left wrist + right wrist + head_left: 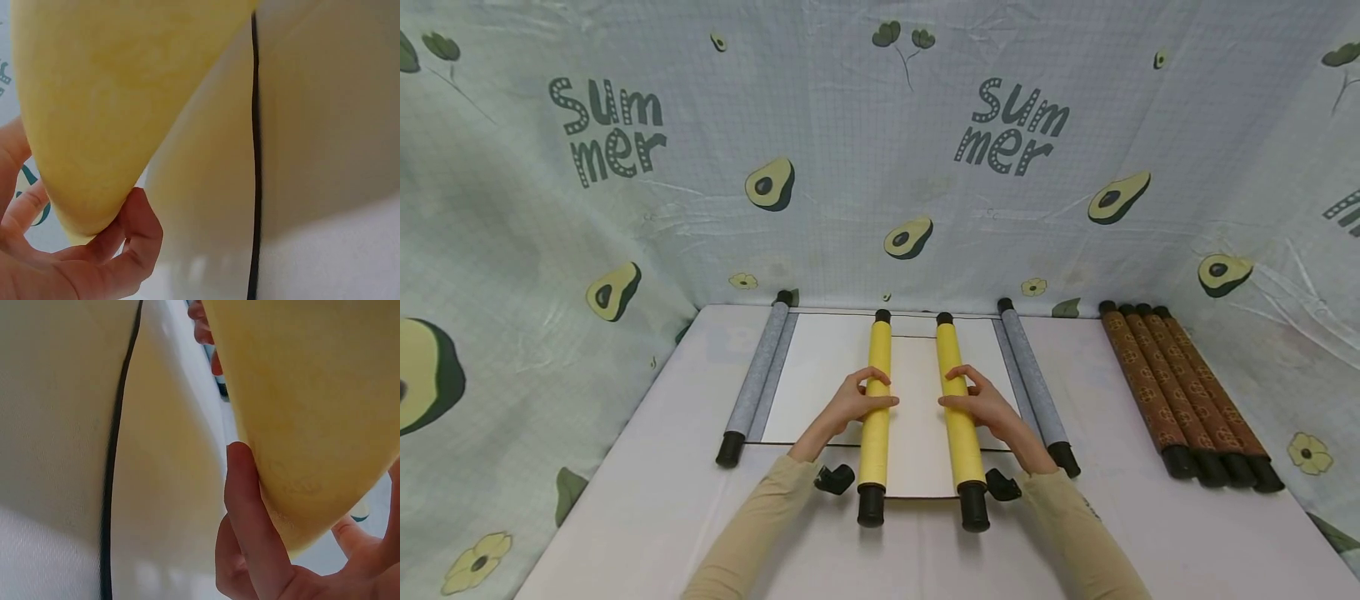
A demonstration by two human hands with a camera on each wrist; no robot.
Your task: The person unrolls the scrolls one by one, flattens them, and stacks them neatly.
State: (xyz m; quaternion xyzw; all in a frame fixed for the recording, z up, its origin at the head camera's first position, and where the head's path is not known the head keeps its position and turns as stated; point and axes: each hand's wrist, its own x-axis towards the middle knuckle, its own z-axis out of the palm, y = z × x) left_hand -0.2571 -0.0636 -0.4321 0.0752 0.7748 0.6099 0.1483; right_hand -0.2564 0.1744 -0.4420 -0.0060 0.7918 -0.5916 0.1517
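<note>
Centre of frame: left hand (850, 402) clamps left yellow roller (876, 400), right hand (985, 406) clamps right yellow roller (958, 408); yellow scroll sheet (917, 408) partly spread over open grey scroll (820, 375); rollers near together, much left wound.

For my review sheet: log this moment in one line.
left hand: grips left yellow roll | right hand: grips right yellow roll | under: grey scroll | aside: brown rolls
</note>
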